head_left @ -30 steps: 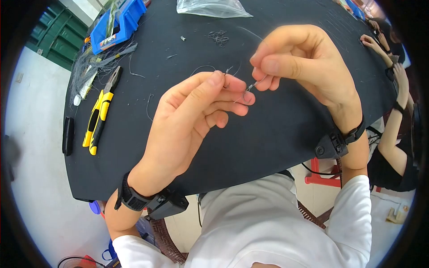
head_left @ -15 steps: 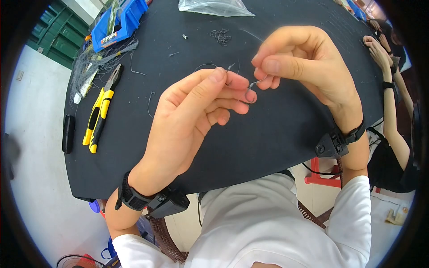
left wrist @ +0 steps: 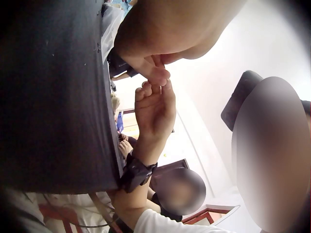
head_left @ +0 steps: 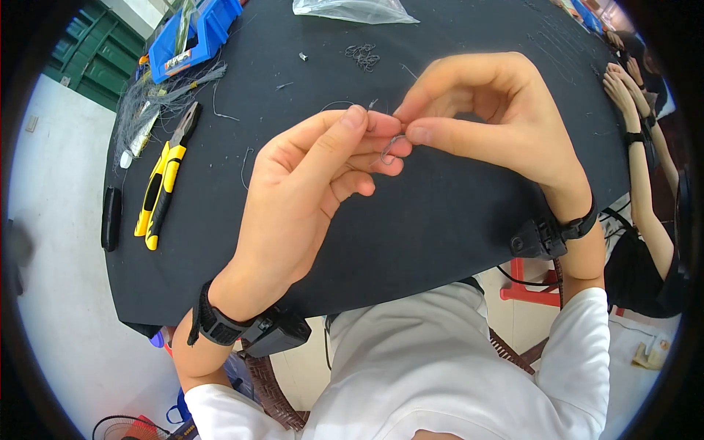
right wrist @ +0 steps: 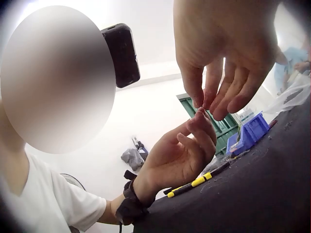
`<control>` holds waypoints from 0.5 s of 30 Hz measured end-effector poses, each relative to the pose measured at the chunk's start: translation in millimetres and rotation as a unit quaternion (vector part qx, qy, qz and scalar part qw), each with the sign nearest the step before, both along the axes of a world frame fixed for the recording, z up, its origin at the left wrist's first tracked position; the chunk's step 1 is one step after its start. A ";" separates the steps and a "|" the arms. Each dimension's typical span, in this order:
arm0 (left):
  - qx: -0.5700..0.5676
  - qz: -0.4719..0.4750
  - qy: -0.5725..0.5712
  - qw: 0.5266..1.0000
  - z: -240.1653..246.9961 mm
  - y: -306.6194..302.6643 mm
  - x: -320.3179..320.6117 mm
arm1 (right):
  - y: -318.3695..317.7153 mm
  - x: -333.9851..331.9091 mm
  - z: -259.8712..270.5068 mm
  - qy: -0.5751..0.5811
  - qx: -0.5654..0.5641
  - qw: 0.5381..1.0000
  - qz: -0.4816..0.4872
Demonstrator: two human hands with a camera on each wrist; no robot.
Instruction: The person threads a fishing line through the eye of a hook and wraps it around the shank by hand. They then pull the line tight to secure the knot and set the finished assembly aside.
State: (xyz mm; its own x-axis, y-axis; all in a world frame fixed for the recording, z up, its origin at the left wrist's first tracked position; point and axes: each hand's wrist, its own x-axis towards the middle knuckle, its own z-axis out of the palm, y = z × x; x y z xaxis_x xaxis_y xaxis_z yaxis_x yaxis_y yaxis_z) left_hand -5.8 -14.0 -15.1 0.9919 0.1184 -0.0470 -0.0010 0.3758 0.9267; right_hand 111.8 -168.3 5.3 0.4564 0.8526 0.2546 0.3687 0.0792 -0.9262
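My left hand [head_left: 312,172] is raised over the black table, thumb and forefinger pinching a thin fishing line [head_left: 336,104]; a small grey tip [head_left: 373,104] pokes out above them. A small grey fish hook [head_left: 389,149] hangs across the other fingers of that hand, its bend downward. My right hand [head_left: 499,117] pinches the line at the hook's upper end with thumb and forefinger, right against the left fingertips. In the right wrist view the fingertips of the left hand [right wrist: 182,153] and right hand [right wrist: 226,58] meet, hiding the hook.
Yellow-and-black pliers [head_left: 163,180] lie at the left, near a tangle of line [head_left: 143,110] and a blue bin [head_left: 198,40]. A small heap of hooks [head_left: 362,57] and a clear plastic bag [head_left: 356,9] are farther back. Another person's arms [head_left: 638,154] rest at the right edge.
My right hand has moved left and its fingertips now come up to the left ones. The hook has shifted slightly left, and less line shows between the hands.
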 end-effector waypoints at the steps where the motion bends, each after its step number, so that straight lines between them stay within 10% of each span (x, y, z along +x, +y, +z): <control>1: 0.027 0.009 -0.004 1.000 0.4 -0.7 0.0 | -0.1 0.5 -0.1 -0.008 -0.016 1.000 -0.006; 15: 0.147 0.018 -0.003 0.989 -2.3 5.6 1.1 | -1.1 0.1 -2.9 -0.115 -0.010 0.993 0.015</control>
